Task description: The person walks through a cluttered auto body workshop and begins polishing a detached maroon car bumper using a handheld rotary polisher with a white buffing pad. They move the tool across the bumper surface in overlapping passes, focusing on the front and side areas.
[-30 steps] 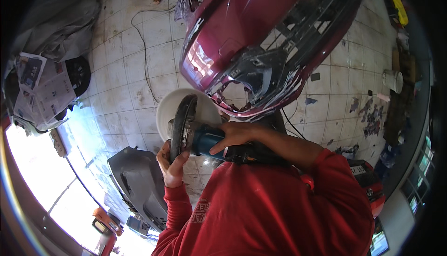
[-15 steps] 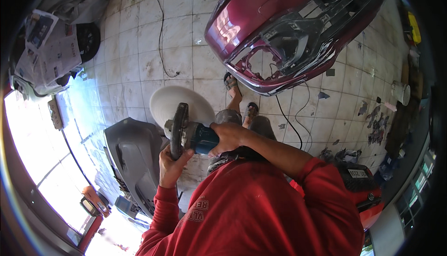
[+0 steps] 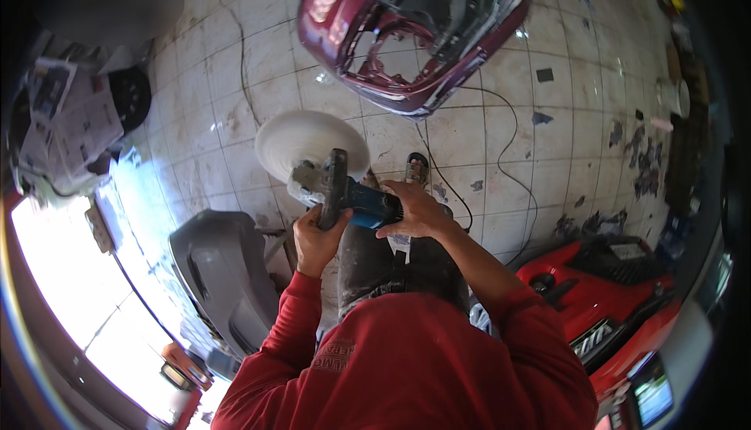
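A blue-bodied power polisher is held out in front of me over the tiled floor. My left hand is closed round its black loop handle. Round the rear of the motor body wraps my right hand. The wide pale polishing pad looks smeared by motion and touches no panel. Beyond it lies a glossy maroon car bumper with an open round lamp hole. To the left of my left arm rests a grey bumper.
A dark power cord loops over the tiles ahead, and another cable runs at the left. A red car bumper stands close by my right arm. Newspaper sheets cover something with a wheel at far left. Torn scraps litter the right side.
My view has shifted, so the maroon bumper sits further up and left, and more of the red one shows. Both hands, still gripping the polisher, appear further right in the picture.
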`<move>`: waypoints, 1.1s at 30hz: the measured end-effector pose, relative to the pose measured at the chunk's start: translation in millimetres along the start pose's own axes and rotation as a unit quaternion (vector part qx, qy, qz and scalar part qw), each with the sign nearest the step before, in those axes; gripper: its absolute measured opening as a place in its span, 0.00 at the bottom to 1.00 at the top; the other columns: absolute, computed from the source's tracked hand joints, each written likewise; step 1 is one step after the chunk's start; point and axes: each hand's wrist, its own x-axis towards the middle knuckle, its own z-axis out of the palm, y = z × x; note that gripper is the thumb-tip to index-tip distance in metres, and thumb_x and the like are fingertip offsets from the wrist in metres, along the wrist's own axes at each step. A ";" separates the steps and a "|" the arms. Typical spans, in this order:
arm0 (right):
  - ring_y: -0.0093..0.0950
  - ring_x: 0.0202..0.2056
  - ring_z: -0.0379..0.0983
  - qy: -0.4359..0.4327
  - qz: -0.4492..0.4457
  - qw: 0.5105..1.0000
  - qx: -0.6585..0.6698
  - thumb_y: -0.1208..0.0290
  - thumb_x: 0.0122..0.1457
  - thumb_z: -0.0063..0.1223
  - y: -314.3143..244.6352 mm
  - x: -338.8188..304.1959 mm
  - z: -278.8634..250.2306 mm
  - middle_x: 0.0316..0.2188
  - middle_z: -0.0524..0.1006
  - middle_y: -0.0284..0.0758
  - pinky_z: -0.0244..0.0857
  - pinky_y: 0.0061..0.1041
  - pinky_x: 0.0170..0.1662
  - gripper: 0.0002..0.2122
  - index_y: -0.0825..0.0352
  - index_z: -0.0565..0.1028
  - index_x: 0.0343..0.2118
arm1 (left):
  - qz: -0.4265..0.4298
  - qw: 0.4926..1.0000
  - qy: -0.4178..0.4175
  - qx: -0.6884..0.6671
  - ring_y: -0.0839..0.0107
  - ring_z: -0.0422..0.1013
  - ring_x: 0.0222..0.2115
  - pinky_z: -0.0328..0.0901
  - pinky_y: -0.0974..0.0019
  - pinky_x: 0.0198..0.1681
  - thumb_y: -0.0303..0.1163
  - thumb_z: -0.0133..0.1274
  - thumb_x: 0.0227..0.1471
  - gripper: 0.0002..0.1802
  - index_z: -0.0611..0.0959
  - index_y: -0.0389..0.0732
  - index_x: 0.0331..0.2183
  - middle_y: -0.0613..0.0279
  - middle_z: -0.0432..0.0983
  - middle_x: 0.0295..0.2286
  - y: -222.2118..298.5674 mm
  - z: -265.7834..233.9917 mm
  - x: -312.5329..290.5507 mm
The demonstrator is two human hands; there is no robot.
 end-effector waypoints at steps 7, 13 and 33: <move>0.50 0.61 0.67 0.043 0.025 0.996 0.068 0.42 0.37 0.79 37.9 -20.0 47.8 0.61 0.68 0.51 0.64 0.43 0.62 0.58 0.69 0.58 0.67 | -0.011 1.000 0.013 0.004 0.84 0.64 0.23 0.63 0.72 0.27 0.32 0.68 0.51 0.12 0.86 0.32 0.33 0.73 0.74 0.20 -52.7 -8.7 51.0; 0.49 0.63 0.66 0.070 0.103 0.990 0.073 0.39 0.38 0.77 93.8 37.6 110.0 0.64 0.66 0.51 0.61 0.43 0.64 0.59 0.70 0.57 0.69 | 0.089 0.990 0.043 0.099 0.70 0.70 0.17 0.66 0.65 0.25 0.35 0.68 0.46 0.14 0.86 0.34 0.31 0.57 0.75 0.17 -126.3 -10.3 91.1; 0.36 0.66 0.60 0.478 -0.120 0.743 0.453 0.31 0.65 0.37 337.6 166.8 23.0 0.67 0.63 0.38 0.48 0.49 0.70 0.43 0.66 0.57 0.69 | 0.156 0.976 0.120 0.091 0.49 0.78 0.24 0.73 0.52 0.30 0.44 0.66 0.43 0.15 0.89 0.45 0.31 0.51 0.79 0.20 -312.8 108.8 265.8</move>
